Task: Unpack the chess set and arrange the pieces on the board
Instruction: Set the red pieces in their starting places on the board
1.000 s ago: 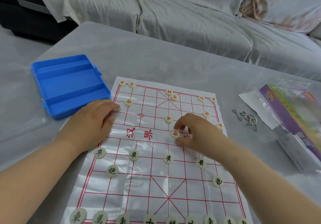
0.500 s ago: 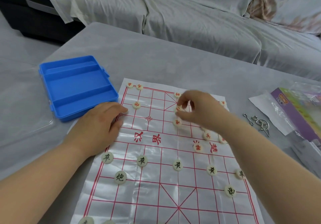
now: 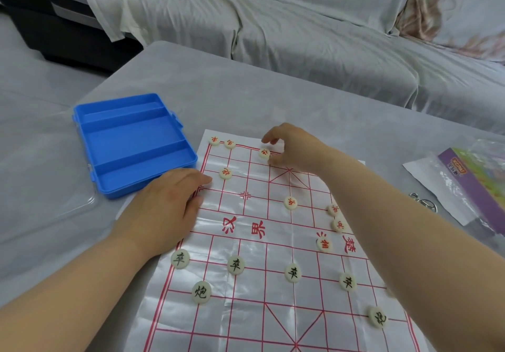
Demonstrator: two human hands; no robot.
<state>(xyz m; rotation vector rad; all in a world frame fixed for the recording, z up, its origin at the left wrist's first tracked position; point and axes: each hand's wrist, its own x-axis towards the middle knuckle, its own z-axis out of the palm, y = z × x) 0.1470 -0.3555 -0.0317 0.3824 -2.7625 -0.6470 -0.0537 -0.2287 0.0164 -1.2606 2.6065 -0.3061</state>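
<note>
Broadly, a grey cloth-covered desk (image 3: 273, 97) fills the view, and on it lies the board (image 3: 257, 310), a glossy sheet with a red grid. Beyond the board's far edge stands a sofa (image 3: 300, 24) draped in pale sheets. Left of the board sits an open blue case (image 3: 131, 144) with three compartments. Right of the board lies a purple box (image 3: 470, 187) in a clear bag, with metal rings (image 3: 426, 204) near it.

The left hand (image 3: 166, 209) lies flat on the board's left edge with its fingers straight and its grip open. The right hand (image 3: 289, 146) is at the board's far edge, its curled forefinger and thumb bracketing a red-marked piece (image 3: 264, 153). Whether that grip pinches the piece I cannot tell. Other red pieces (image 3: 225, 173) dot the board's far half, and black pieces (image 3: 235, 264) its near half.
</note>
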